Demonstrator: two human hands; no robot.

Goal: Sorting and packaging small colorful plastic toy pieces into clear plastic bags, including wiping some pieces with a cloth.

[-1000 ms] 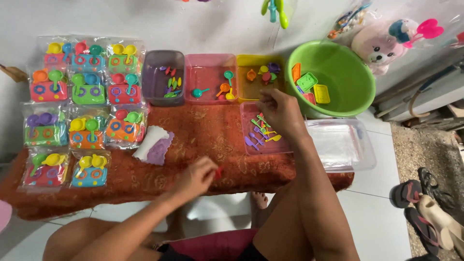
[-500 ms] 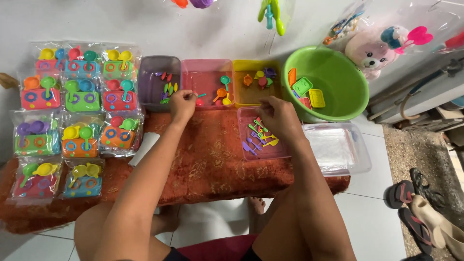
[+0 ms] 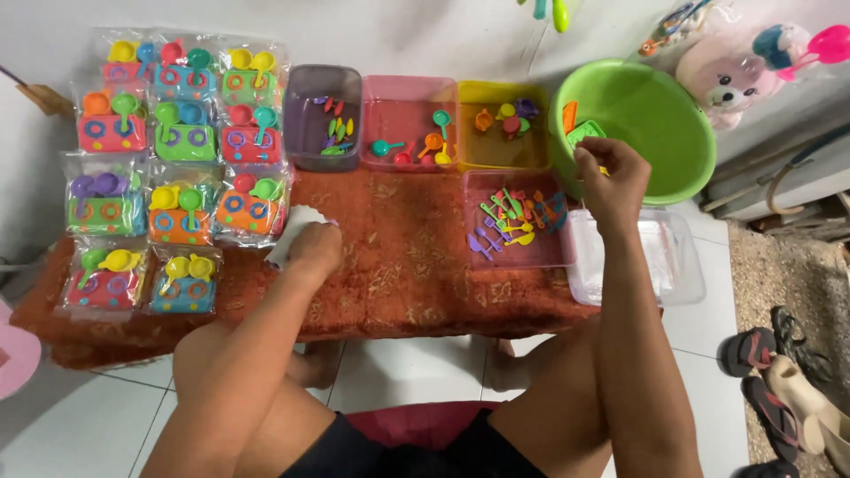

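You sit at a low table [image 3: 416, 283] draped in a rust-red patterned cloth, and both your hands rest over it. Under your right hand [image 3: 611, 173], the green plastic basin [image 3: 660, 119] holds small toy pieces; your fingers are curled in over its near rim, pinching a small yellow and green piece, though you cannot tell exactly what it is. Beyond your left hand [image 3: 317, 248], and off to its left, lie rows of bagged toy kitchen sets [image 3: 168, 168] in bright colours. Between your two hands sit a purple tub [image 3: 324, 119], a pink tub [image 3: 409, 124] and a yellow tub [image 3: 501, 128] of tiny utensils. Just left of your right wrist is a clear pink tray [image 3: 518, 221] of toy cutlery. Your left hand closes on a crumpled clear plastic bag [image 3: 297, 226], touching it.
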